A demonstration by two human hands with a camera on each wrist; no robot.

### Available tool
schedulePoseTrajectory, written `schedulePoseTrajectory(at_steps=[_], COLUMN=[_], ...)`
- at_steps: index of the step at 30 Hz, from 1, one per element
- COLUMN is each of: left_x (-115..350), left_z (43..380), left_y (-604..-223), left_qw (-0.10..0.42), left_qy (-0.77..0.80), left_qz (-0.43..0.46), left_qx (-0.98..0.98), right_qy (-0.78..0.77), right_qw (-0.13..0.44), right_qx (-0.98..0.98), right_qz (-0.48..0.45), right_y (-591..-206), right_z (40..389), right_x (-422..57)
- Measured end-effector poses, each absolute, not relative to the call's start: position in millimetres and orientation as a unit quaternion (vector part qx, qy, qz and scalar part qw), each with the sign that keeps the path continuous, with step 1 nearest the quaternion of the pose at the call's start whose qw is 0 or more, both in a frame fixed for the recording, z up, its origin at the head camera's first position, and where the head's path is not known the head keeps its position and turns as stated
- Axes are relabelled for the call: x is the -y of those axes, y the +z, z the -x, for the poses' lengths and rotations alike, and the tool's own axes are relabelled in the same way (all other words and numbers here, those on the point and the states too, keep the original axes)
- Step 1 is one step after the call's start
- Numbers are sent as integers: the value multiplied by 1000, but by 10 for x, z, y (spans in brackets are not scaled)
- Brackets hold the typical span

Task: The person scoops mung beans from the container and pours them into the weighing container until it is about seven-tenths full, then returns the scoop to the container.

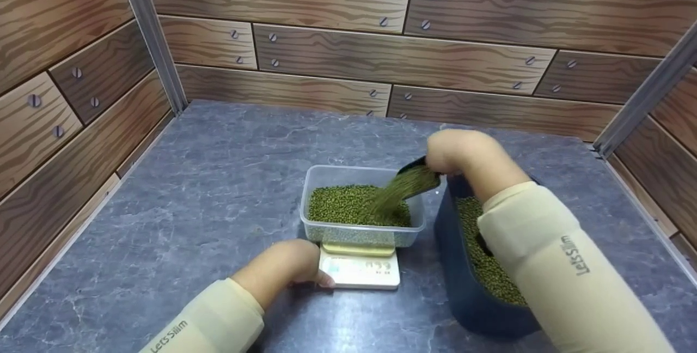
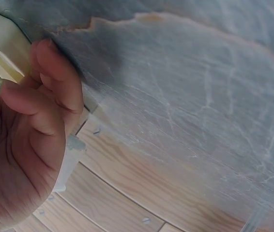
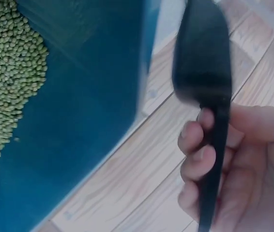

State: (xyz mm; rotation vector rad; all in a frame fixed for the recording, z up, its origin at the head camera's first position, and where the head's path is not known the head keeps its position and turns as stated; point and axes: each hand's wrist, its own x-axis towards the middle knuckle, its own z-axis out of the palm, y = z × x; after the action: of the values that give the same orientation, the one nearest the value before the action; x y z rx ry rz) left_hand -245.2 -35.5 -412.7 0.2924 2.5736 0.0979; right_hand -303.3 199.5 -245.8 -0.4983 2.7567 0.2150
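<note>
Currently | right hand (image 1: 454, 150) grips one scoop (image 3: 202, 63) | left hand (image 1: 294, 261) relaxed at one scale (image 1: 356, 275) | two containers (image 1: 309, 200) (image 1: 454, 282)

The right hand (image 1: 454, 148) tips green beans (image 1: 343, 204) from a black scoop (image 1: 412, 165) into a clear container (image 1: 405, 237) on a white scale (image 1: 359, 278). The left hand (image 1: 291, 260) touches the scale's near left corner. A dark blue bin (image 1: 454, 282) stands nearby.

Glare on tabletop (image 1: 351, 317), hazy wrist views

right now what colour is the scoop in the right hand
The scoop is black; it shows best in the right wrist view.
</note>
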Motion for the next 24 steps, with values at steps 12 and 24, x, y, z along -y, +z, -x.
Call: schedulePoseTrajectory(at_steps=[12, 24], left_x=[356, 359], left_z=[2469, 2426], left_y=[-4147, -4115], left_qw=[275, 258], left_qy=[40, 46], left_qz=[-102, -110], left_qx=[-955, -959], right_qy=[213, 150], right_qw=[-14, -6], right_qx=[-967, -974], right_qz=[141, 168], right_y=[-2510, -2407], right_z=[2715, 2722], right_x=[-1574, -1810])
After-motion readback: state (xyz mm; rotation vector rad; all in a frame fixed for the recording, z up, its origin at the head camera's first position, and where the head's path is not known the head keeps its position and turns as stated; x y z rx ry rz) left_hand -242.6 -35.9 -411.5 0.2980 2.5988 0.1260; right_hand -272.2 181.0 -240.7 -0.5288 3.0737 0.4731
